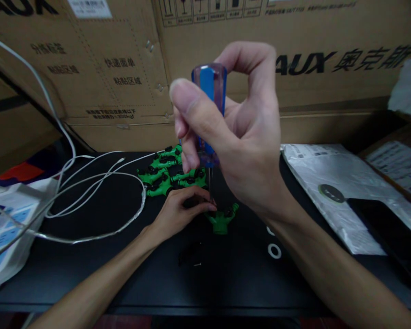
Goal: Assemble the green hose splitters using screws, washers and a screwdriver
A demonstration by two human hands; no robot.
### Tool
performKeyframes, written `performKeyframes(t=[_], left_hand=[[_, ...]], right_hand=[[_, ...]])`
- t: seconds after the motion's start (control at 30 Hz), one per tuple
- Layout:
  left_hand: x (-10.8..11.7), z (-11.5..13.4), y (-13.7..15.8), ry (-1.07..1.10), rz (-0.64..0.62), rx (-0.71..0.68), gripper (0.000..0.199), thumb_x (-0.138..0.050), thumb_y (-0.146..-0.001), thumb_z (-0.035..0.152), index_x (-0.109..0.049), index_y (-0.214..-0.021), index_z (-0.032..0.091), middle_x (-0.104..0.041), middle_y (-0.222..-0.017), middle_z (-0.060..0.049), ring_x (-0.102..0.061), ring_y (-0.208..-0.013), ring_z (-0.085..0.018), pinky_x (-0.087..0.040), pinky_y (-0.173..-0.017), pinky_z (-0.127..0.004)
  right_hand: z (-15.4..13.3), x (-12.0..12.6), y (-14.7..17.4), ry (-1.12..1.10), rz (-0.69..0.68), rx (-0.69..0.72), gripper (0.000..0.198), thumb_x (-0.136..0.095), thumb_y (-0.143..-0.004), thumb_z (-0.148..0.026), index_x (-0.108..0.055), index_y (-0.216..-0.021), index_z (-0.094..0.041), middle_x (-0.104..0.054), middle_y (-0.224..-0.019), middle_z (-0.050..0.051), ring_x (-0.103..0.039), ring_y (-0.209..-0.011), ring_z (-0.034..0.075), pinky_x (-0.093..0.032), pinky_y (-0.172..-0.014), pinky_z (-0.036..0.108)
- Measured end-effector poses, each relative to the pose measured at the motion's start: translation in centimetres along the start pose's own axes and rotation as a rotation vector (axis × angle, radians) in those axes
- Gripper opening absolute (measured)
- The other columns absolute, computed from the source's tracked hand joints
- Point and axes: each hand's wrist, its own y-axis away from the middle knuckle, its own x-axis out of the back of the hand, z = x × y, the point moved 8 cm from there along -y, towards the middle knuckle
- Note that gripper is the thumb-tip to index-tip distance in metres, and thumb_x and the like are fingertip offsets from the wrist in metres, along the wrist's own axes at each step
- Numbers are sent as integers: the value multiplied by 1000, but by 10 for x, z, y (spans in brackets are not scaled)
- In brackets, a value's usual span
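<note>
My right hand (pixel 253 132) is wrapped around the clear blue handle of a screwdriver (pixel 208 87). The screwdriver stands upright, its thin shaft pointing down to the fingertips of my left hand (pixel 178 208). Those fingertips are pinched at the left arm of a green Y-shaped hose splitter (pixel 220 224) on the dark table. The splitter's wide end faces me, and black parts show on its right arm. My left fingers hide the screwdriver's tip and the spot it meets. Nearer to me lie a small screw (pixel 197 264) and dark pieces that are hard to make out.
Several green splitters (pixel 159 183) lie behind my left hand. A white ring washer (pixel 270 251) is right of the splitter, with another partly hidden. White cables (pixel 89 240) loop at left. A phone (pixel 380 228) rests on a silver package (pixel 315 169). Cardboard boxes (pixel 123 91) stand behind.
</note>
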Motion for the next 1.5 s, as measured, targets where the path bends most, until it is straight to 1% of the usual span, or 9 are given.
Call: performKeyframes(t=[0.27, 0.37, 0.5, 0.73, 0.9, 0.97, 1.23, 1.4, 1.5], left_hand=[[-1, 17, -1, -99, 4, -105, 12, -71, -92, 28, -78, -95, 18, -81, -90, -3, -75, -77, -14, -59, -72, -21], [0, 18, -1, -133, 43, -134, 15, -75, -89, 30, -78, -98, 18, -80, -86, -2, -71, -68, -12, -55, -63, -19], [4, 12, 0, -118, 143, -73, 19, -82, -81, 33, -75, -88, 17, -75, -74, 1, -61, -54, -8, -48, -52, -17], [-1, 27, -1, -149, 78, -174, 8, -70, -91, 19, -76, -95, 17, -80, -93, -4, -74, -81, -13, -57, -71, -21], [-3, 13, -1, -83, 104, -16, 20, -81, -83, 32, -75, -94, 16, -78, -78, -1, -64, -57, -9, -51, -56, -19], [-5, 9, 0, -58, 102, 35, 20, -78, -86, 35, -76, -93, 16, -76, -76, -1, -63, -57, -9, -50, -56, -19], [-10, 20, -2, -108, -2, -31, 20, -64, -97, 31, -77, -104, 18, -78, -91, -3, -66, -69, -10, -51, -65, -21], [-28, 4, -1, -144, -273, 12, 30, -70, -93, 39, -73, -116, 21, -76, -98, -2, -62, -71, -11, -48, -67, -22], [-34, -3, -1, -115, -334, 0, 33, -73, -89, 39, -73, -118, 22, -76, -103, -2, -68, -88, -15, -52, -82, -25]], right_hand=[[0, 1, -2, 40, -63, 11, 40, -46, -99, -64, -47, -95, -24, -51, -68, -6, -47, -46, 10, -41, -43, 28], [1, 1, -2, 37, -61, 5, 38, -48, -99, -61, -46, -93, -24, -50, -68, -7, -47, -46, 9, -40, -43, 27], [1, 2, -1, 17, -33, -6, 37, -56, -96, -58, -39, -91, -26, -49, -70, -9, -48, -47, 7, -41, -43, 22], [1, 4, 0, 61, -22, -28, 31, -58, -98, -50, -41, -92, -25, -52, -71, -9, -46, -46, 7, -39, -43, 23], [2, 2, 0, 91, -53, -8, 33, -51, -101, -53, -45, -87, -24, -48, -66, -7, -47, -49, 9, -43, -45, 24], [3, 2, -1, 93, -62, -13, 35, -50, -100, -57, -43, -87, -25, -48, -64, -8, -46, -47, 9, -41, -43, 25], [2, -1, -2, 85, -148, -101, 44, -40, -99, -67, -48, -93, -24, -47, -62, -7, -44, -45, 11, -36, -41, 29], [3, 2, -3, 75, -67, -78, 40, -45, -100, -63, -43, -87, -25, -47, -62, -8, -42, -45, 10, -38, -42, 27], [-1, 4, -3, 38, -24, -8, 39, -49, -101, -58, -34, -85, -26, -46, -62, -11, -38, -43, 8, -32, -38, 23]])
